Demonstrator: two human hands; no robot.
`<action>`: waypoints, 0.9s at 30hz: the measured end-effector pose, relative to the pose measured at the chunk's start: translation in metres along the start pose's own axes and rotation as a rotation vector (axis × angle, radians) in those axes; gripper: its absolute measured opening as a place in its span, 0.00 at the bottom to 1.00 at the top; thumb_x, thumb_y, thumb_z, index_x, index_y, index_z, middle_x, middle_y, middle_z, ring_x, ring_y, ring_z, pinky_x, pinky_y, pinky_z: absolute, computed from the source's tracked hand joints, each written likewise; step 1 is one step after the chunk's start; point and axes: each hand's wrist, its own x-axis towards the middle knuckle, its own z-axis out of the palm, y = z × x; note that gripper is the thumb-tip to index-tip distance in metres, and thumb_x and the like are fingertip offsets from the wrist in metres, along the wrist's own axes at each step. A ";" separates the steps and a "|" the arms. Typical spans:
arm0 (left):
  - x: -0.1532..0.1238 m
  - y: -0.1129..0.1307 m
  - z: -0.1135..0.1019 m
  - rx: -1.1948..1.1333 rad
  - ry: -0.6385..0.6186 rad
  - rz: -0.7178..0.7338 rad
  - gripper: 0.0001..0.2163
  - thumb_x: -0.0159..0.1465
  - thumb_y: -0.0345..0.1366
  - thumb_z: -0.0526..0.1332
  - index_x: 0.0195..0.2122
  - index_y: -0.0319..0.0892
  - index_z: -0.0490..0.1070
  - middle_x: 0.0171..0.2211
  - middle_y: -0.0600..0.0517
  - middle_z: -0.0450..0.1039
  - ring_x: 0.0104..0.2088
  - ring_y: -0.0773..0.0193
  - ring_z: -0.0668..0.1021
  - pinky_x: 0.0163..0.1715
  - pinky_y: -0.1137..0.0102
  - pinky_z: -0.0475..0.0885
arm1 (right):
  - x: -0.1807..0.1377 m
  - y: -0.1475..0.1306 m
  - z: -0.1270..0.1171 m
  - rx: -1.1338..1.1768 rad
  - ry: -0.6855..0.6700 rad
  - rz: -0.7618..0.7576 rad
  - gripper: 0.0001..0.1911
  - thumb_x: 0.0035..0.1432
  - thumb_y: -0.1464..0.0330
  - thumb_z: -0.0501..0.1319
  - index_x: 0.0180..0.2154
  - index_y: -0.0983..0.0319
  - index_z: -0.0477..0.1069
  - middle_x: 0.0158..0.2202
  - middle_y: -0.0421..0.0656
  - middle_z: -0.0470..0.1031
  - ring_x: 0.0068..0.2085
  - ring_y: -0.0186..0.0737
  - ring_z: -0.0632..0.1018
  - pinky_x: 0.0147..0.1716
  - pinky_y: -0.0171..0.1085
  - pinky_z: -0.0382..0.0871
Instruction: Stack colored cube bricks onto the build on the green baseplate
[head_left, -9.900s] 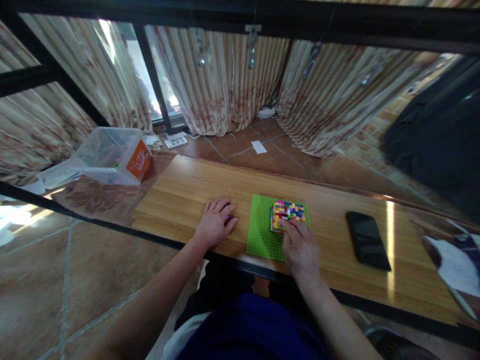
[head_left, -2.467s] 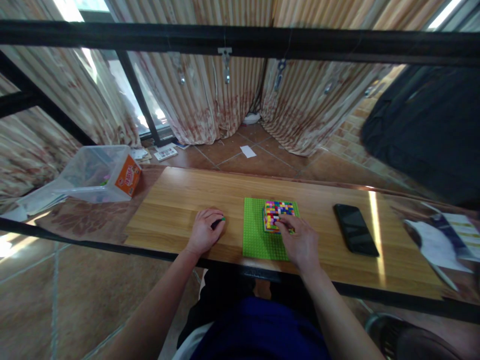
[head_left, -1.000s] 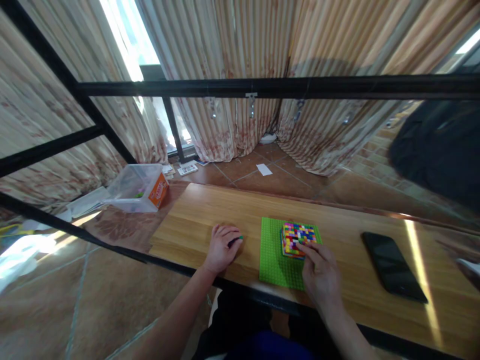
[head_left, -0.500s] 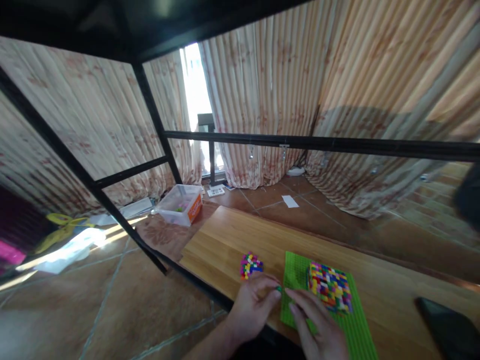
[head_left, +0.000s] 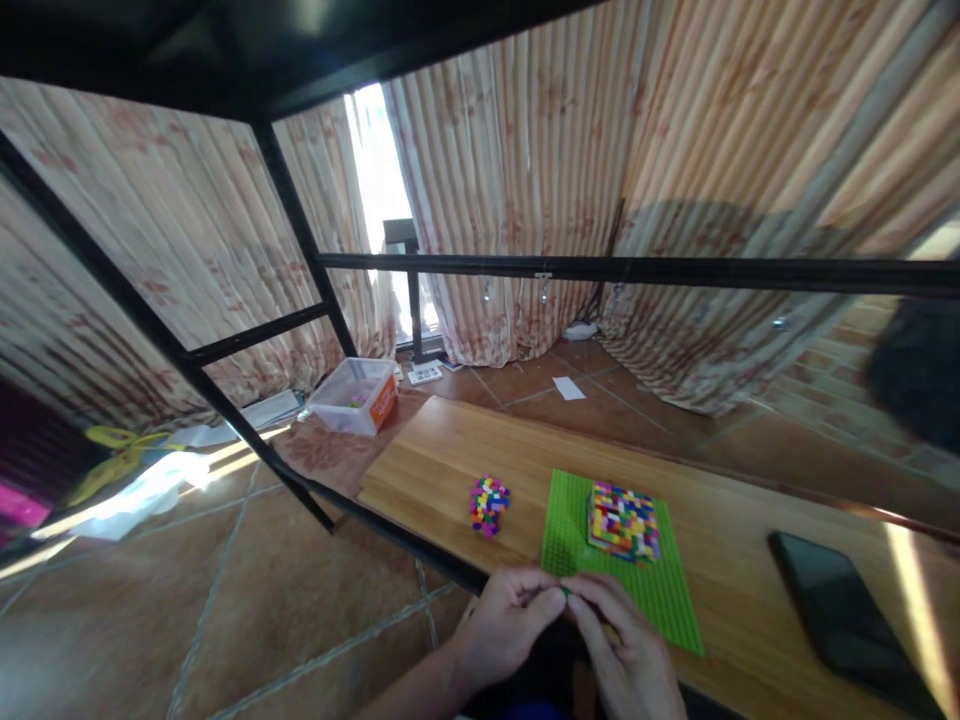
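Observation:
Close to the table's near edge, my left hand (head_left: pixel 504 622) pinches a tiny green toy brick (head_left: pixel 565 591) between thumb and forefinger. From the other side, the fingertips of my right hand (head_left: pixel 624 640) close on the same brick, so both hands meet at it. Just beyond the hands lies a green studded baseplate (head_left: pixel 566 515). On it stands a low, multicoloured block of toy bricks (head_left: pixel 624 522). A small pile of loose coloured bricks (head_left: pixel 489 503) lies on the wood to the left of the baseplate.
A dark phone (head_left: pixel 840 600) rests on the wooden table (head_left: pixel 450 440) at the right. Black metal bars (head_left: pixel 600 268) frame the space above the table and along its left. On the floor stand a clear plastic box (head_left: pixel 349 405) and a white paper (head_left: pixel 568 388).
Both hands have drawn nearer to my body and together, and the right fingertips now meet the green brick. The view has shifted, showing more of the phone and baseplate.

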 end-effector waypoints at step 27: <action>0.094 -0.049 -0.071 1.205 0.289 0.301 0.23 0.64 0.48 0.59 0.57 0.43 0.66 0.58 0.41 0.66 0.60 0.45 0.65 0.57 0.50 0.61 | 0.058 0.074 -0.053 -0.546 0.110 0.005 0.11 0.63 0.64 0.56 0.37 0.56 0.78 0.45 0.46 0.72 0.44 0.44 0.73 0.45 0.47 0.72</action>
